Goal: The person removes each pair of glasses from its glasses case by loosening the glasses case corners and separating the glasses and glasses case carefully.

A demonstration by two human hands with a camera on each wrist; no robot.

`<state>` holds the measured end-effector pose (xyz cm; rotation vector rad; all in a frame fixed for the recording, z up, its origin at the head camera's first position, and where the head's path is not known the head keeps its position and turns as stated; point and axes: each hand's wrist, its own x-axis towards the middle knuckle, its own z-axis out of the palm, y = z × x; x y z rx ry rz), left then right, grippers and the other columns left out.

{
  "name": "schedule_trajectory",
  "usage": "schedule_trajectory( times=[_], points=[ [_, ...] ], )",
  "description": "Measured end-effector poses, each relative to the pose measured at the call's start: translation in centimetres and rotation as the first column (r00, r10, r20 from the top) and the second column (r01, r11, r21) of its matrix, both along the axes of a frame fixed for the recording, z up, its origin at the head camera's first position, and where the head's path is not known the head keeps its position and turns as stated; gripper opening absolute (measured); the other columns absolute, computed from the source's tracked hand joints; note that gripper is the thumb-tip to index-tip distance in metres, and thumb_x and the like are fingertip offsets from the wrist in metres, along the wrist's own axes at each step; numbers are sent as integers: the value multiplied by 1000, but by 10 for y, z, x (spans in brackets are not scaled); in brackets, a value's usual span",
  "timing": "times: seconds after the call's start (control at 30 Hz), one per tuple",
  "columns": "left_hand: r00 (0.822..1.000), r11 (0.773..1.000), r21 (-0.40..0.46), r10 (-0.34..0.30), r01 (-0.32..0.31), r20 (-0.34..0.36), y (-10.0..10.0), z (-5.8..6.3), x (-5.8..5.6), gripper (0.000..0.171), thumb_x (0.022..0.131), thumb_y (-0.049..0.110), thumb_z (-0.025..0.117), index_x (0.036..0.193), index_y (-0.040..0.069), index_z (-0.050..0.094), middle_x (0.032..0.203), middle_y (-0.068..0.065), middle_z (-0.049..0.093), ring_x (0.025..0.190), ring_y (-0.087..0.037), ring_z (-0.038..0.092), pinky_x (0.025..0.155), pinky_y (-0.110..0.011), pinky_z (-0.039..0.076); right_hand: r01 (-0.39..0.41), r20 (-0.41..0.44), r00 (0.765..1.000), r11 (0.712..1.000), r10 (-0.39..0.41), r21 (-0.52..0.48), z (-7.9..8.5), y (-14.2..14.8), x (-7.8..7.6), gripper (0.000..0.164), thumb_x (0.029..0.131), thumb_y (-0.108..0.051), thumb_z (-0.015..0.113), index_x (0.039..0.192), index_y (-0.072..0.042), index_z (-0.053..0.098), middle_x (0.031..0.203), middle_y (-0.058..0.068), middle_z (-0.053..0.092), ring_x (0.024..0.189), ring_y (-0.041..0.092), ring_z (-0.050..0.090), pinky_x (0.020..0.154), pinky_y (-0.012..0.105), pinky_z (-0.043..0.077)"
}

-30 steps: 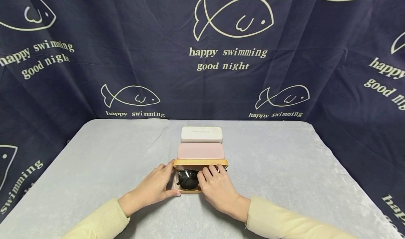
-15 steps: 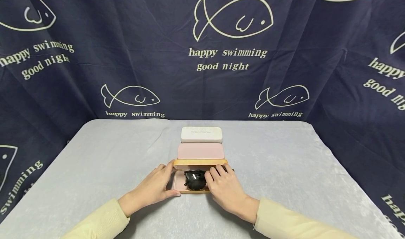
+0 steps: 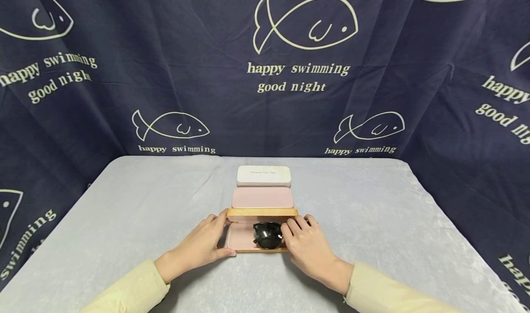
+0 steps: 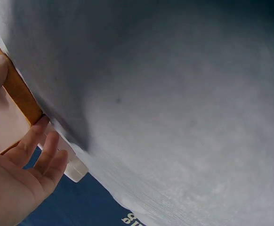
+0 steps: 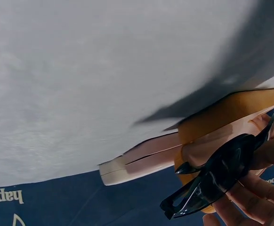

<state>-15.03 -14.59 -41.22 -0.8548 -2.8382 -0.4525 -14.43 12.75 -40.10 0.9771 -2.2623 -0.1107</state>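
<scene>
An eyeglass case (image 3: 240, 240), orange-brown outside and pale pink inside, stands with its lid raised on the table. At its left end my left hand (image 3: 198, 244) grips it, thumb at the front corner and fingers at the lid side. In the left wrist view the thumb rests on the orange wall (image 4: 20, 96). My right hand (image 3: 310, 248) holds black sunglasses (image 3: 268, 235) by their right side, over the case's right half. The right wrist view shows the sunglasses (image 5: 229, 162) between thumb and fingers, in front of the case (image 5: 233, 115).
Behind the open case lies a pink case (image 3: 262, 198), and behind that a white case (image 3: 263, 176) with small lettering, both closed. A pale cloth covers the table (image 3: 372, 225). Dark blue fabric (image 3: 232, 96) with fish prints hangs around the back and sides.
My right hand has shifted rightward with the sunglasses, from the case's left half to its right, baring more pink lining. My left hand and the case have stayed put.
</scene>
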Motion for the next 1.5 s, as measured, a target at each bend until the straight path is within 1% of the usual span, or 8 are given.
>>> schedule_trajectory(
  times=[0.07,0.17,0.4,0.53,0.7,0.93,1.17,1.5],
  points=[
    [1000,1000,-1,-1,1,-11,0,0,0,96,67,46,75,133,-10,32,112,-7,63,95,-20,54,83,-38,46,12,16,1000,1000,-12,6,0,3,0,51,39,-17,78,83,-6,55,77,6,56,72,25,53,69,37,42],
    [1000,1000,-1,1,-1,-19,0,0,0,97,67,46,76,133,-10,32,111,-7,63,94,-19,53,82,-37,46,19,21,1000,1000,-19,-7,0,8,-1,51,39,-16,78,83,-6,55,77,6,57,72,25,52,69,37,42],
    [999,1000,2,-16,17,-44,0,0,0,95,67,45,76,132,-9,33,110,-5,64,92,-18,53,79,-36,46,19,1,1000,998,-19,-65,1,17,-4,36,48,-8,70,81,-6,56,75,7,59,72,25,53,70,38,42],
    [999,1000,1,-16,16,-33,0,0,0,95,67,45,76,132,-9,32,112,-5,63,93,-19,54,80,-36,46,34,13,999,997,-33,-67,1,22,-5,36,51,-7,68,85,-5,58,77,6,59,74,25,54,74,40,41],
    [1000,1000,3,-13,13,-25,0,1,0,95,67,45,76,132,-9,32,111,-6,63,94,-19,54,80,-37,46,65,41,997,997,-63,-49,2,29,-5,37,50,-7,69,85,-5,58,80,7,60,78,25,54,77,41,41],
    [1000,1000,4,0,0,4,0,2,0,96,67,47,75,134,-8,32,111,-6,63,95,-21,54,81,-37,46,85,54,995,995,-82,-49,-1,39,-5,32,55,-6,65,86,-5,58,81,7,61,79,26,55,76,40,41],
    [1000,1000,9,-1,0,20,0,2,0,96,68,47,75,135,-7,31,114,-5,63,95,-20,53,81,-36,46,105,53,993,993,-102,-56,-3,48,-6,33,54,-5,66,86,-5,58,82,8,61,80,26,55,76,41,42],
    [1000,1000,18,-9,8,19,0,2,0,95,68,46,75,134,-5,31,115,-5,62,96,-19,53,80,-36,46,128,63,990,989,-123,-74,-6,64,-8,33,55,-2,65,87,-3,58,83,9,62,82,28,56,76,43,41]
  ],
)
